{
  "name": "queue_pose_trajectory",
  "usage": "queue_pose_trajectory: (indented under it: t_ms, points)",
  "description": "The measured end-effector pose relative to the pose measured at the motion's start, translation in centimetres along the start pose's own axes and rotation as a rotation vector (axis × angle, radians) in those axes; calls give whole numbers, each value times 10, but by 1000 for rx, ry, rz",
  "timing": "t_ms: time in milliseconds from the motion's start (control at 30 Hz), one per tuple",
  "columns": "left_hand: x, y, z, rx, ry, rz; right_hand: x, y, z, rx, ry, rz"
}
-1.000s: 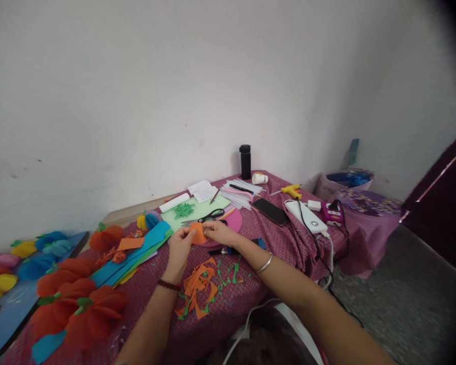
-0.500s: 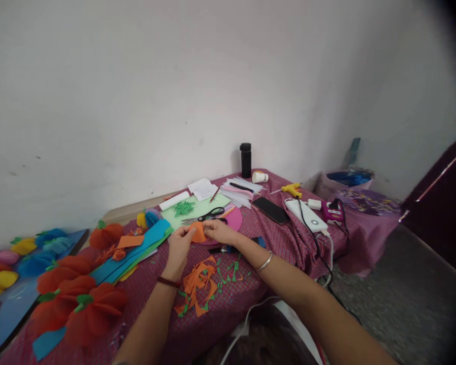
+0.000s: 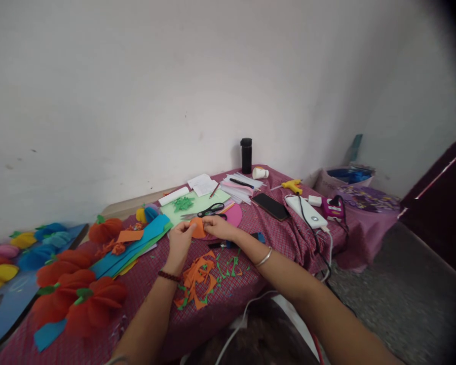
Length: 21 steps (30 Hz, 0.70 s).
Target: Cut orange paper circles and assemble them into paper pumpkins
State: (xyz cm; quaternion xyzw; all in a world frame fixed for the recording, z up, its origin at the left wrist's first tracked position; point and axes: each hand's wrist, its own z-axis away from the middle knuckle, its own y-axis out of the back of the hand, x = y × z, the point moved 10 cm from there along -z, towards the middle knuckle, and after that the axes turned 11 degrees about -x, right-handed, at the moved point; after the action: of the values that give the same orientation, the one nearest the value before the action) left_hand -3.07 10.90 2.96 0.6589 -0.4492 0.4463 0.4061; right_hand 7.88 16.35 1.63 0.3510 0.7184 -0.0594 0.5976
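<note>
Between my two hands is a small piece of orange paper (image 3: 198, 229). My left hand (image 3: 181, 238) pinches its left edge, and my right hand (image 3: 218, 227) grips its right side. Just beyond my fingers lie black-handled scissors (image 3: 212, 209), partly over a pink paper disc (image 3: 233, 215). Green paper cut-outs (image 3: 183, 204) sit in a small heap on a pale green sheet (image 3: 167, 214). Nearer to me, orange paper scraps (image 3: 199, 276) are spread below my hands, with thin green scraps (image 3: 228, 266) beside them.
Orange paper pumpkins (image 3: 95, 304) and blue paper strips (image 3: 133, 246) lie to the left. At the back stands a black bottle (image 3: 246, 156). Rightward are a phone (image 3: 270, 207), a yellow glue gun (image 3: 292, 186), a white power bank (image 3: 306, 211) and trailing cables.
The orange paper stays between both hands, turned slightly, with small finger movements. The whole view has shifted a little; nothing else on the table has visibly moved.
</note>
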Motion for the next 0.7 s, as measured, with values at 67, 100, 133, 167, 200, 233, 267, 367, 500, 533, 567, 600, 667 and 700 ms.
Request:
queue_pose_trajectory:
  t_ms: [67, 100, 133, 167, 200, 233, 267, 367, 500, 533, 567, 600, 667, 700]
  points:
    - [-1, 0, 0, 2, 2, 3, -4, 0, 2, -4, -16, 10]
    - [-2, 0, 0, -2, 4, 9, -6, 0, 3, -1, -21, 15]
    - [-2, -1, 0, -9, 5, 16, -8, 0, 3, 2, -21, 14]
    - [-3, -2, -1, -17, 5, 22, -10, 1, 4, 7, -18, 14]
    - [-4, -3, -1, -26, 4, 25, -11, 2, 5, 15, -15, 20]
    - [-5, -4, -1, -33, 2, 23, -12, 3, 5, 26, -14, 29]
    - [-5, -4, -1, -37, 1, 18, -12, 5, 6, 39, -17, 45]
    - [-5, -5, 0, -40, 0, -11, -9, 11, 7, 90, -40, 127]
    - [-4, -8, 1, -49, 5, -11, -10, 16, 8, 130, -53, 225]
    - [-3, -9, 1, -52, 4, -2, -11, 17, 8, 137, -54, 236]
    - [-3, -9, 1, -55, 3, 12, -12, 17, 8, 139, -55, 234]
    - [-3, -10, 1, -57, 1, 31, -12, 17, 8, 140, -57, 221]
    - [-3, -10, 1, -53, -1, 93, -11, 18, 8, 142, -64, 167]
    - [-3, -10, 1, -47, 2, 134, -9, 18, 8, 146, -71, 128]
